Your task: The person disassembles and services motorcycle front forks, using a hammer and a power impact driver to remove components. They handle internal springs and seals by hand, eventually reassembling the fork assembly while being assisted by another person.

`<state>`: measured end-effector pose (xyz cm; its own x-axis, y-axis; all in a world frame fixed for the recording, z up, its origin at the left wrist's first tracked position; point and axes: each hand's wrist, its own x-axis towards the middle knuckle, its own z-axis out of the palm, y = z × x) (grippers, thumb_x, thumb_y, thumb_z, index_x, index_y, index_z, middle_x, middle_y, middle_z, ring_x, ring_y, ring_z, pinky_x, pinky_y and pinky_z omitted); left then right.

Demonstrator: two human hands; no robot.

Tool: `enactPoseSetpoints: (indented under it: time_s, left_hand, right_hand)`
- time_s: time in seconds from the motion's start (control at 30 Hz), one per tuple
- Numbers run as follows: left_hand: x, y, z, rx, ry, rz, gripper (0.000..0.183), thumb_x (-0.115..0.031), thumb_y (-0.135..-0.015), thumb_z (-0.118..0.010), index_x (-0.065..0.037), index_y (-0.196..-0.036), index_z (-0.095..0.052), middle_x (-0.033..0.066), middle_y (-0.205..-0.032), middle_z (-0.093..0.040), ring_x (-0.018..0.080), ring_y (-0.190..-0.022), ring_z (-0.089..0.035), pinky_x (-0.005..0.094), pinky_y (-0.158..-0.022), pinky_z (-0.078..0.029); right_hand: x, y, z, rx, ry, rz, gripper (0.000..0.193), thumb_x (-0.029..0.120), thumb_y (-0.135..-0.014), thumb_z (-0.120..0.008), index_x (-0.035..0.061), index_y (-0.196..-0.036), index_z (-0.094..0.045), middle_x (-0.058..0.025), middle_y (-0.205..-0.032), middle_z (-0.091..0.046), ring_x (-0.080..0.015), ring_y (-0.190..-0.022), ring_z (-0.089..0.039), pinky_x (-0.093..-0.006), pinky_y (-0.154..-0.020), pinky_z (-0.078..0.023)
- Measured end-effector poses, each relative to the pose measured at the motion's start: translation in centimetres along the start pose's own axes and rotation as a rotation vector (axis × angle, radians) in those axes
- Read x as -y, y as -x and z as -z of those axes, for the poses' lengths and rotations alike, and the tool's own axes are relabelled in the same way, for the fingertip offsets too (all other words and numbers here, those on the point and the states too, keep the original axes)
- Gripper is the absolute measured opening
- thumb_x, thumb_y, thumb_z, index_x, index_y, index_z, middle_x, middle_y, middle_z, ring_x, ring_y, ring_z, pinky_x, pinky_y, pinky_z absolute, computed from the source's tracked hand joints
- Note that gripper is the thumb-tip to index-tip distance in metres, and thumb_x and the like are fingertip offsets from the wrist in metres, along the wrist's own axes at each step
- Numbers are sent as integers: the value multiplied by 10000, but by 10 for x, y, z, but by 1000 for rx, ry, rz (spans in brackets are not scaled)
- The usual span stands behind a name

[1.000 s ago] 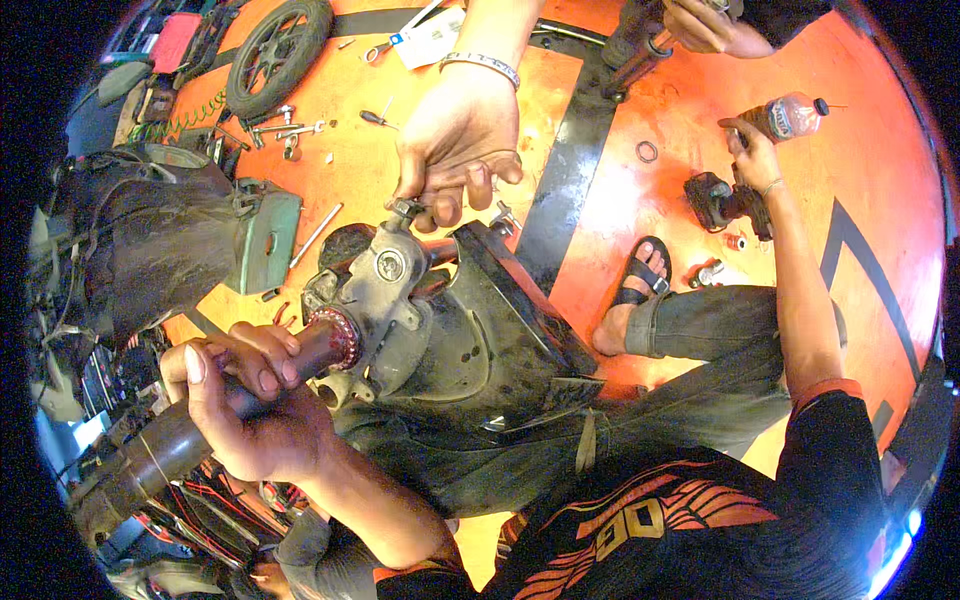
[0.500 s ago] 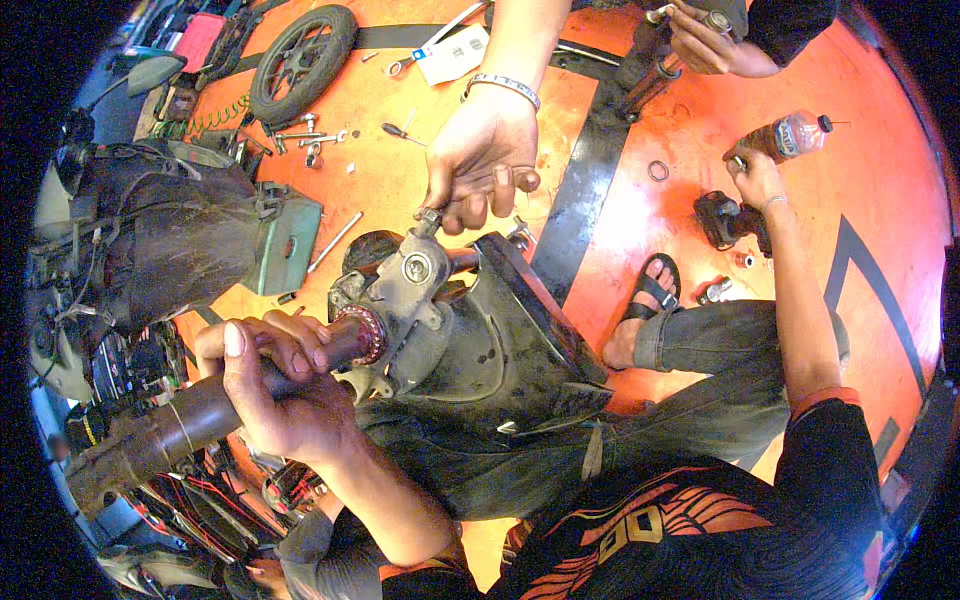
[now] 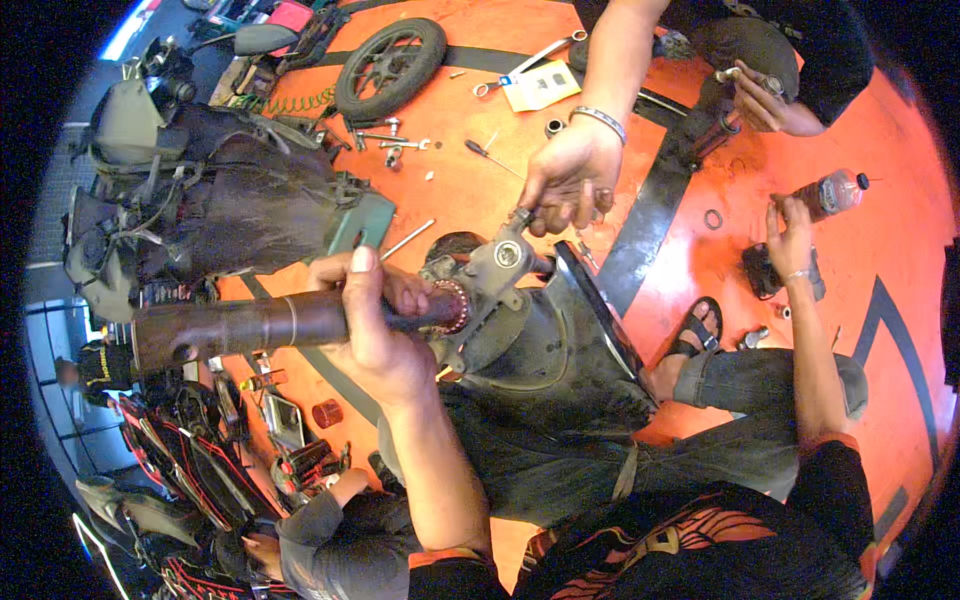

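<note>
My left hand (image 3: 385, 335) wraps round a thick dark metal tube (image 3: 235, 325), with the thumb pointing up. Beyond my fingers the tube meets a ring of bearing balls (image 3: 455, 306) on a greasy metal bracket (image 3: 505, 258) with a round bolt. Another person's hand with a bracelet (image 3: 570, 180) touches the bracket's far end. A black plastic cover (image 3: 540, 350) lies under it, over my legs. At the right, my right hand (image 3: 790, 240) has its fingers stretched out, near a dark bottle (image 3: 832, 195) and above a black part (image 3: 765, 270).
A wheel (image 3: 390, 68), wrenches (image 3: 400, 143) and a screwdriver (image 3: 490, 155) lie on the orange floor. A dismantled motorcycle body (image 3: 230, 200) stands left. Another person's hand (image 3: 770, 105) holds something at top right. My sandalled foot (image 3: 700, 325) rests near the cover.
The view has shifted, moving the scene right. My left hand has swung the tube's free end up, so it lies nearly level. My right hand's fingers have straightened and moved slightly away from the bottle.
</note>
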<state>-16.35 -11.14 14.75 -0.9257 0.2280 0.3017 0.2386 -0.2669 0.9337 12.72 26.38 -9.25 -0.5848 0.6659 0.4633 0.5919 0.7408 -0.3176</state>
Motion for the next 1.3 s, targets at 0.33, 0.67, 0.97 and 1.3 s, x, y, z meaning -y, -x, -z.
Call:
enactPoseSetpoints:
  time_s: [0.33,0.67,0.97,1.3]
  left_hand:
    - [-1,3,7,-39,-20,15,186,-138,-901,-623,-58,-845,-465,11,-551,-408,113,-450,-428,282,-452,-431]
    - [0,4,10,24,26,-29,190,-141,-913,-629,-38,-844,-485,25,-548,-455,115,-454,-455,274,-464,-432]
    - [7,15,12,5,51,-148,243,-109,-870,-683,-17,-990,-493,40,-673,-548,99,-509,-532,254,-486,-446]
    - [20,16,16,-160,-170,-82,251,-171,-879,-708,-53,-806,-499,-6,-562,-475,74,-455,-468,235,-434,-396]
  right_hand:
    - [-45,165,-112,-279,-348,-1311,475,267,-770,-755,-42,-1091,-591,-163,-1024,-646,-239,-955,-606,-357,-865,-490]
    - [-54,118,-85,-540,-964,-1080,527,316,-754,-815,32,-1165,-648,-101,-1187,-635,-241,-1032,-591,-378,-946,-447]
    - [-23,110,-83,-571,-767,-868,374,158,-737,-832,18,-1046,-675,-73,-1026,-682,-205,-896,-614,-372,-836,-490]
    - [118,22,34,-139,-1369,-594,270,-7,-774,-732,9,-1030,-647,-74,-951,-675,-191,-849,-649,-335,-810,-515]
